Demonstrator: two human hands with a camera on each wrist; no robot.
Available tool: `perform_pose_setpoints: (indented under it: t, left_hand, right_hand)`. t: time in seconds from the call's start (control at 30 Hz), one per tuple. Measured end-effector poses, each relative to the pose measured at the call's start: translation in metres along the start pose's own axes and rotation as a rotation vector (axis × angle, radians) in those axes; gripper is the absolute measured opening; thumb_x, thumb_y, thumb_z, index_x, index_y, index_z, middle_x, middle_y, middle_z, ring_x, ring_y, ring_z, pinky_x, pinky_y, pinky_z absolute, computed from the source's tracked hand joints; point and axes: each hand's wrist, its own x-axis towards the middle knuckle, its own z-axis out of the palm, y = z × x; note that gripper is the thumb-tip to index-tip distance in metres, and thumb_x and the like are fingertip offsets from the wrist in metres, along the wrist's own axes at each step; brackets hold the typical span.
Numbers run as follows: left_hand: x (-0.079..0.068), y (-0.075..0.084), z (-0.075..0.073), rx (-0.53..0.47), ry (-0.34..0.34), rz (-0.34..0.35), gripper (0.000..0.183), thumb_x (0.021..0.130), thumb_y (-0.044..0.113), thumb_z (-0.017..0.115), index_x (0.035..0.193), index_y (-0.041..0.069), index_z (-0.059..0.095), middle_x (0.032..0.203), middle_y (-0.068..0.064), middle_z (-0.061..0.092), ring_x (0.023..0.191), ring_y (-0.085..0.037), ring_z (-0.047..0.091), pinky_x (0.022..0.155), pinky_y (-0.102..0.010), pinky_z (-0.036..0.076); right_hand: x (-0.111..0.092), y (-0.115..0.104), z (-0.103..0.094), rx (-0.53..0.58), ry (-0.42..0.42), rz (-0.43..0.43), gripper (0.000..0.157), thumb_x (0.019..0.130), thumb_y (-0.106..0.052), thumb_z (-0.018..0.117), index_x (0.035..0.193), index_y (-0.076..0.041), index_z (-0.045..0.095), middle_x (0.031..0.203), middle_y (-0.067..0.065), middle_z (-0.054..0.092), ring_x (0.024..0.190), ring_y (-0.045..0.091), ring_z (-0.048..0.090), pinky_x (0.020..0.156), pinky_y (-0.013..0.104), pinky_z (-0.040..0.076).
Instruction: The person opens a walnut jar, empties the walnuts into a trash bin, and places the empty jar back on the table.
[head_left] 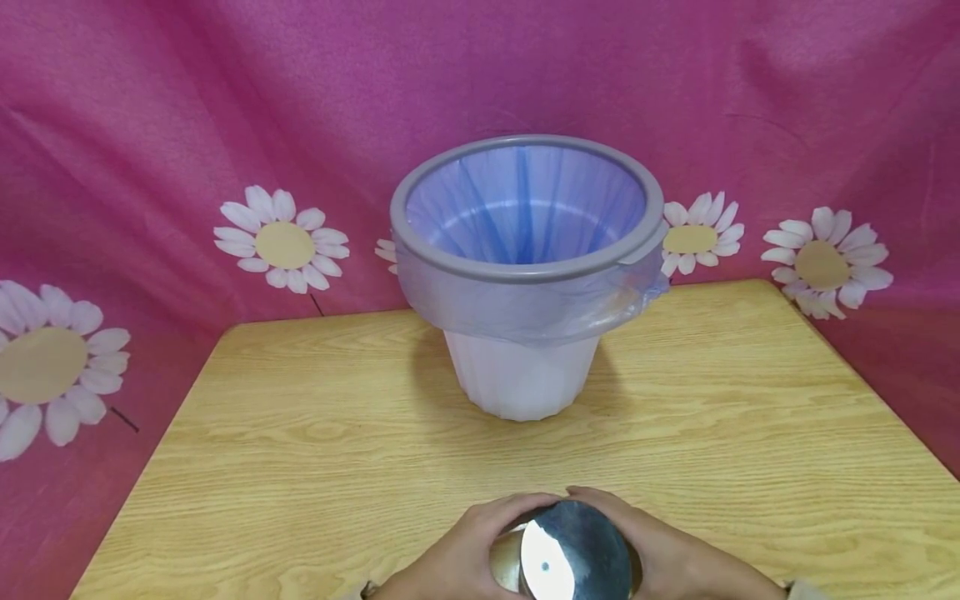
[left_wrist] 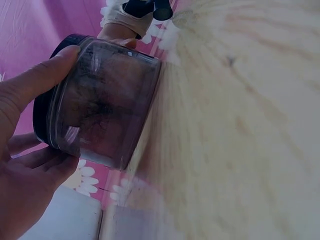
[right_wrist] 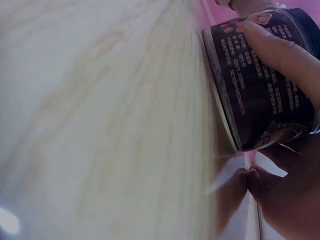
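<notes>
Between my two hands at the near edge of the head view is a clear plastic jar (left_wrist: 107,100) with a shiny dark lid (head_left: 577,550). My left hand (head_left: 468,550) grips it from the left, its thumb near the lid's edge in the left wrist view and the other fingers round the opposite side. From the right, my right hand (head_left: 671,550) holds the jar, a finger (right_wrist: 280,52) lying across its black printed label (right_wrist: 250,90). The jar's base is close over the wooden table (head_left: 315,467).
Farther back on the table stands a white wastebasket (head_left: 525,379) with a grey rim (head_left: 525,271). A bluish plastic bag (head_left: 480,308) lines it and folds over its outside. Pink cloth (head_left: 375,75) with daisies hangs behind and beside the table.
</notes>
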Motion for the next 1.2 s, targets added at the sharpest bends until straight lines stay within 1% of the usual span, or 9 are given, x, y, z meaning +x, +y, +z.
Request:
perform_pose_setpoints:
  t: [0.23, 0.37, 0.6, 0.83, 0.9, 1.0, 1.07, 1.1, 1.2]
  left_hand:
    - [-0.002, 0.003, 0.0, 0.051, 0.008, -0.063, 0.092, 0.071, 0.016, 0.086, 0.147, 0.015, 0.035, 0.142, 0.001, 0.046, 0.128, -0.015, 0.048, 0.102, -0.033, 0.043]
    - [-0.002, 0.003, 0.0, 0.124, 0.015, -0.067, 0.092, 0.07, 0.021, 0.087, 0.146, 0.014, 0.035, 0.141, 0.0, 0.048, 0.126, -0.014, 0.049, 0.098, -0.032, 0.046]
    - [0.004, 0.008, 0.001, 0.077, 0.003, -0.084, 0.093, 0.071, 0.023, 0.086, 0.148, 0.019, 0.033, 0.143, 0.003, 0.045, 0.127, -0.012, 0.047, 0.102, -0.032, 0.043]
    - [0.008, 0.006, 0.001, 0.098, -0.005, -0.005, 0.094, 0.07, 0.019, 0.086, 0.148, 0.016, 0.032, 0.143, 0.002, 0.045, 0.126, -0.012, 0.048, 0.101, -0.032, 0.044]
    - [0.008, 0.005, 0.001, 0.1, 0.0, 0.008, 0.094, 0.07, 0.019, 0.086, 0.147, 0.015, 0.033, 0.143, 0.001, 0.046, 0.126, -0.013, 0.048, 0.1, -0.032, 0.044]
    - [0.009, 0.006, -0.001, 0.101, 0.014, 0.026, 0.096, 0.068, 0.016, 0.087, 0.147, 0.012, 0.034, 0.144, -0.002, 0.045, 0.128, -0.015, 0.048, 0.101, -0.033, 0.044]
    - [0.01, 0.007, -0.003, 0.133, 0.031, 0.053, 0.097, 0.066, 0.016, 0.089, 0.147, 0.01, 0.035, 0.144, -0.004, 0.046, 0.128, -0.017, 0.048, 0.101, -0.034, 0.044]
    - [0.011, 0.008, -0.004, 0.159, 0.039, 0.074, 0.097, 0.065, 0.016, 0.089, 0.146, 0.009, 0.036, 0.143, -0.006, 0.046, 0.128, -0.018, 0.048, 0.101, -0.034, 0.044]
    - [0.014, 0.012, -0.008, 0.21, 0.07, 0.13, 0.096, 0.064, 0.018, 0.09, 0.144, 0.007, 0.039, 0.142, -0.007, 0.047, 0.128, -0.018, 0.049, 0.101, -0.032, 0.043]
  right_hand:
    - [0.005, -0.007, 0.003, -0.08, -0.003, 0.031, 0.101, 0.074, -0.017, 0.083, 0.154, -0.02, 0.021, 0.153, 0.021, 0.02, 0.132, 0.051, 0.025, 0.094, 0.056, 0.039]
    - [0.008, -0.007, 0.004, -0.092, -0.005, 0.023, 0.098, 0.075, -0.018, 0.083, 0.152, -0.025, 0.024, 0.154, 0.023, 0.016, 0.132, 0.056, 0.02, 0.093, 0.06, 0.038]
    - [0.01, -0.005, 0.004, -0.151, 0.014, -0.006, 0.099, 0.072, -0.023, 0.085, 0.151, -0.026, 0.026, 0.154, 0.021, 0.018, 0.131, 0.054, 0.024, 0.095, 0.044, 0.042]
    - [0.012, -0.005, 0.005, -0.146, 0.026, -0.037, 0.101, 0.07, -0.024, 0.087, 0.151, -0.022, 0.027, 0.153, 0.022, 0.022, 0.133, 0.048, 0.028, 0.097, 0.039, 0.041]
    - [0.012, -0.005, 0.005, -0.113, 0.035, -0.053, 0.101, 0.07, -0.021, 0.087, 0.151, -0.02, 0.026, 0.152, 0.017, 0.027, 0.134, 0.039, 0.032, 0.098, 0.036, 0.041]
    - [0.017, -0.006, 0.004, -0.047, 0.036, -0.141, 0.101, 0.071, -0.017, 0.086, 0.151, -0.014, 0.025, 0.148, 0.013, 0.036, 0.131, 0.028, 0.042, 0.1, 0.034, 0.041]
    - [0.02, -0.007, 0.004, 0.062, 0.012, -0.184, 0.1, 0.072, -0.011, 0.083, 0.151, -0.011, 0.023, 0.146, 0.01, 0.04, 0.129, 0.027, 0.044, 0.102, 0.034, 0.041]
    - [0.022, -0.008, 0.004, 0.093, -0.003, -0.231, 0.098, 0.073, -0.009, 0.082, 0.15, -0.008, 0.022, 0.146, 0.013, 0.04, 0.129, 0.031, 0.044, 0.103, 0.035, 0.041]
    - [0.026, -0.008, 0.003, 0.145, -0.002, -0.273, 0.098, 0.072, -0.008, 0.082, 0.15, -0.007, 0.023, 0.146, 0.014, 0.039, 0.13, 0.031, 0.043, 0.104, 0.035, 0.04]
